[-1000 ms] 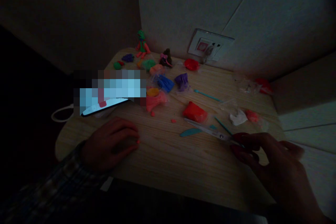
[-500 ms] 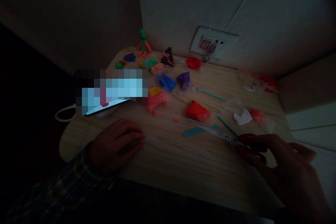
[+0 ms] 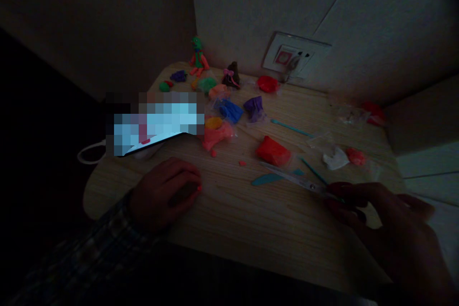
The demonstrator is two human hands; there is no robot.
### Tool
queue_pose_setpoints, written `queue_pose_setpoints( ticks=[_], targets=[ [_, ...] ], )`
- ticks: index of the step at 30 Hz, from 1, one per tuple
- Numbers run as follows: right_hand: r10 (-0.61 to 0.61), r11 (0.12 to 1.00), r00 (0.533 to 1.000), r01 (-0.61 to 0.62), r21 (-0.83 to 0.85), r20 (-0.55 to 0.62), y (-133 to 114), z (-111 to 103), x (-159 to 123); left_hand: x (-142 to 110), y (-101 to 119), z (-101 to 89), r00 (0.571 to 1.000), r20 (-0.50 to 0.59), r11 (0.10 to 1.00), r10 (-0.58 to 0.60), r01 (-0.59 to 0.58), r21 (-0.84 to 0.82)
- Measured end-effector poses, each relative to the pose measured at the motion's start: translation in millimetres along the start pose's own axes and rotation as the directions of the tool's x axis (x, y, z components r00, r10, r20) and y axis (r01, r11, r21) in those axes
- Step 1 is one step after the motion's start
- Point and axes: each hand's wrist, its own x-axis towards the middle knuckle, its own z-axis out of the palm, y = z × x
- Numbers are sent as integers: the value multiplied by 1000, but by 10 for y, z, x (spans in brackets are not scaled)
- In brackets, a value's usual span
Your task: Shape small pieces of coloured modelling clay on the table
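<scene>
My left hand (image 3: pixel 167 194) is over the near left of the table, thumb and fingertips pinched together on a small coral-red bit of clay (image 3: pixel 200 188). At the right, my right hand (image 3: pixel 394 224) holds scissors (image 3: pixel 297 180) by their dark handles, the blades pointing left and looking closed. Beneath and beside the blades lies a flat teal modelling knife (image 3: pixel 267 179). A thin teal stick (image 3: pixel 313 170) lies just beyond the scissors. Past the blade tips sits a red clay packet (image 3: pixel 273 151), with a small coral crumb (image 3: pixel 243 163) to its left.
A lit phone (image 3: pixel 161 126), its screen blurred, leans at the left with a white cable (image 3: pixel 89 152). Behind are blue clay (image 3: pixel 230 111), purple clay (image 3: pixel 254 108), a green and orange figure (image 3: pixel 198 57) and a brown figure (image 3: pixel 231 75). White clay (image 3: pixel 335 158) lies right, below a wall socket (image 3: pixel 296 57).
The view has shifted slightly, so everything sits a little further right. Both hands keep nearly the same pose, the left pinching and the right on the scissors.
</scene>
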Motion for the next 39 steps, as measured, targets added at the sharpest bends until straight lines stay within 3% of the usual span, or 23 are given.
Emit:
queue_pose_setpoints(
  ticks=[7, 10, 18, 26, 30, 34, 39],
  targets=[
    [16, 1000, 1000, -16, 16, 12, 35, 17, -2, 276, 38, 163, 993, -17, 993, 118, -118, -3],
    [20, 1000, 1000, -20, 2, -17, 59, 16, -13, 389, 83, 223, 984, 24, 984, 179, -179, 19],
    [40, 999, 999, -39, 17, -28, 86, 20, -22, 431, 101, 220, 965, 71, 954, 251, -259, 149],
    [129, 991, 991, -127, 33, -37, 97, -10, -12, 418, 61, 224, 964, 63, 956, 257, -263, 127],
    [233, 973, 966, -232, 15, -117, 127, -16, 15, 411, 54, 214, 966, 27, 961, 257, -258, 97],
    [321, 947, 941, -319, 37, -108, 130, -18, 65, 399, 43, 219, 971, -5, 968, 241, -240, 79],
    [331, 943, 935, -334, -5, -125, 133, 13, 100, 358, 4, 226, 980, -49, 978, 195, -190, 89]
  ],
)
